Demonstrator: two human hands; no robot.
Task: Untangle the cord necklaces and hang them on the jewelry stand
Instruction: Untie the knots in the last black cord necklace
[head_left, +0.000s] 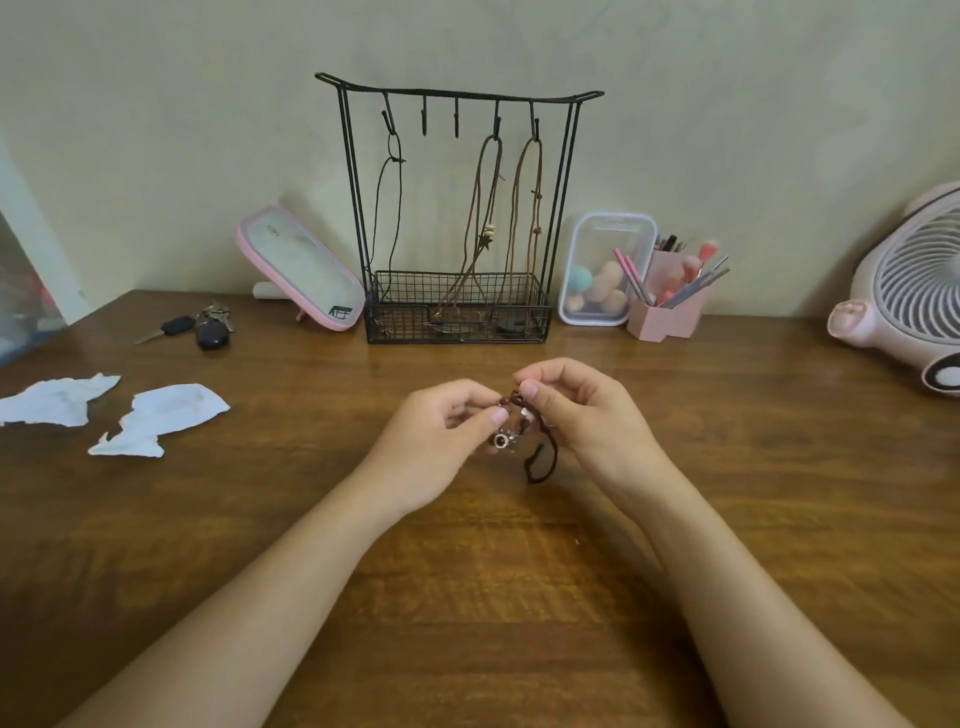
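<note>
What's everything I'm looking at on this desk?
jewelry stand: one, black wire, back centre
hung necklaces: three, one black, two brown, on the stand's hooks
tangled necklace: one, dark cord, round pendant, front centre
mirror: one, pink, left of the stand
keys: one bunch, black fobs, left of the mirror
paper scraps: two, white, left side
clear box: one, holds pastel sponges, right of the stand
brush holder: one, pink, beside the clear box
fan: one, pink, right edge
table: one, brown wood
left hand: one, pinches the tangled necklace
right hand: one, pinches the tangled necklace
</note>
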